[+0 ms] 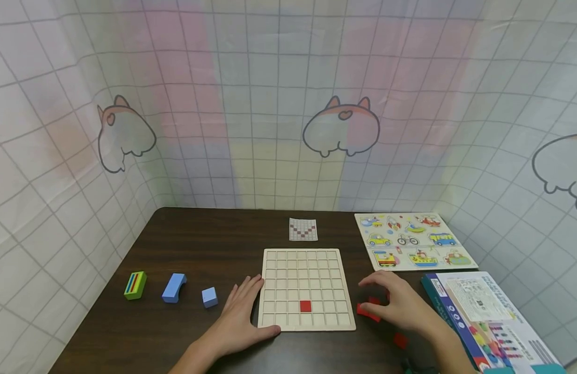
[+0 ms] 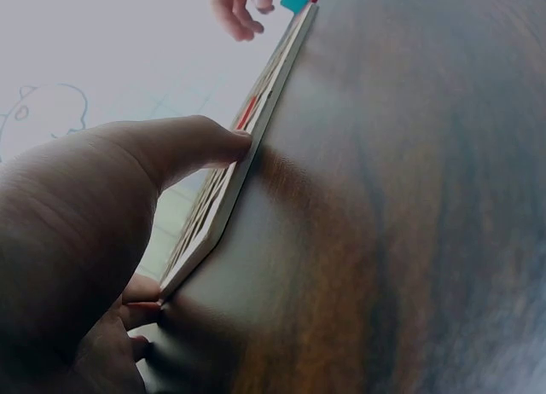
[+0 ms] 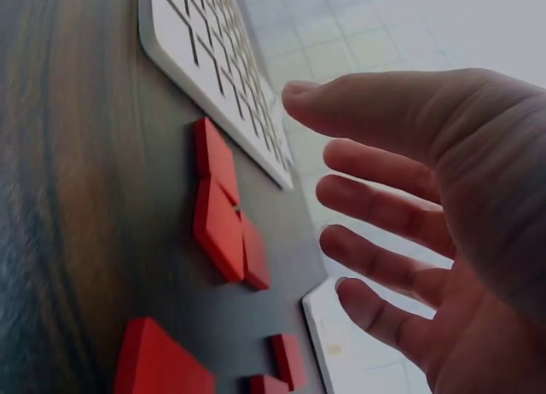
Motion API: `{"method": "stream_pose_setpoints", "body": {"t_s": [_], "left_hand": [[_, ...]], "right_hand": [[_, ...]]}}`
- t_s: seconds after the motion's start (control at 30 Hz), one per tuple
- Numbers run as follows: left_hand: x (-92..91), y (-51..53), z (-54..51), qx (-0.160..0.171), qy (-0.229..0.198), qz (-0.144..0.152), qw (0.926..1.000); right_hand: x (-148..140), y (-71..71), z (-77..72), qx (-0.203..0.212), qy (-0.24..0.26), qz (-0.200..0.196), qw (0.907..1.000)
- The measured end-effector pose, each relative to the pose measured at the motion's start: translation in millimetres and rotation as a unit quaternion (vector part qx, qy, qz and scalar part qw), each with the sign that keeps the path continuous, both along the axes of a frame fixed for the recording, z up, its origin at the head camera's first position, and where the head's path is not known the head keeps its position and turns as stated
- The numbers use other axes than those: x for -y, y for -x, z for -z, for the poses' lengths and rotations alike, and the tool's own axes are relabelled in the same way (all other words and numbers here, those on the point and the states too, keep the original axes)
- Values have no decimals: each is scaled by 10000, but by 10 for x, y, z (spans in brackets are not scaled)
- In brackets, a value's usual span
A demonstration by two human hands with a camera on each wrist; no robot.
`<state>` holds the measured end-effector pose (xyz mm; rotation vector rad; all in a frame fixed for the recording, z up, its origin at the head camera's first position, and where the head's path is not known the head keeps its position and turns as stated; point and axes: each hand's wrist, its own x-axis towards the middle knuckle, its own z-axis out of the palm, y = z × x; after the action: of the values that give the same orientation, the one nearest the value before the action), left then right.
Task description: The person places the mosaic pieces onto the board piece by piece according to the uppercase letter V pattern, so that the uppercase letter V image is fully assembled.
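the grid board (image 1: 307,284) lies flat on the table (image 1: 213,234). one red tile (image 1: 305,306) sits in the second row from its near edge. the left hand (image 1: 239,318) is spread wide, thumb on the near edge, fingers at the left edge. the right hand (image 1: 402,301) is wide, thumb apart from fingers, above loose red tiles (image 3: 219,232). beyond the board: pattern card (image 1: 303,229). right: picture board (image 1: 407,231), box (image 1: 518,311). left: blue cube (image 1: 210,297), arch block (image 1: 173,289), striped block (image 1: 135,285).

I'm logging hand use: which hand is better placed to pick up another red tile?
Probably the right hand: it is empty, beside the loose red tiles, while the left hand touches the grid board, farther away.
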<state>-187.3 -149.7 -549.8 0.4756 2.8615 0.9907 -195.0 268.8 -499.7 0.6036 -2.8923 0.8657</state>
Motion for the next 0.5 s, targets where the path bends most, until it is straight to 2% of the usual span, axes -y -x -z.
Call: {"method": "stream_pose_setpoints", "body": {"t_s": [0.5], "left_hand": [[2, 0, 6, 31, -18, 12, 10000]], "right_hand": [[-46, 21, 128, 232, -349, -129, 9990]]}}
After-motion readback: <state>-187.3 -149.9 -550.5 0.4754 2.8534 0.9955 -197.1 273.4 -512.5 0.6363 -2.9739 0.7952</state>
